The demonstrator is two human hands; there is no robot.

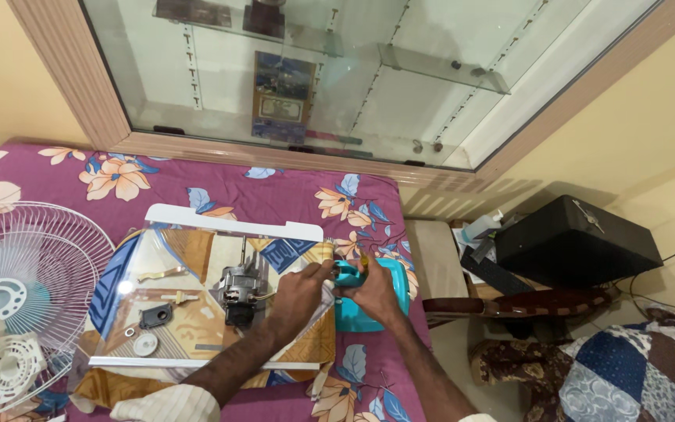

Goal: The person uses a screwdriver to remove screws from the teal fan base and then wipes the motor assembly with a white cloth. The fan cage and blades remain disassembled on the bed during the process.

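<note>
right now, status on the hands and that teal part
Left hand and right hand both gripping teal housing at tray edge. Motor just left of them, untouched. Small parts loose on tray; nothing blocking.

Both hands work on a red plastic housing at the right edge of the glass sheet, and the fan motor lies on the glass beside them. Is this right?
Not quite: in the head view the plastic housing is turquoise, not red. The rest holds: left hand and right hand are on it at the glass sheet's right edge, the fan motor beside them.

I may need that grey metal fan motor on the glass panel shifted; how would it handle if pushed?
The grey metal fan motor is probably heavy for its size. It may slide on the smooth glass panel and scratch it.
</note>
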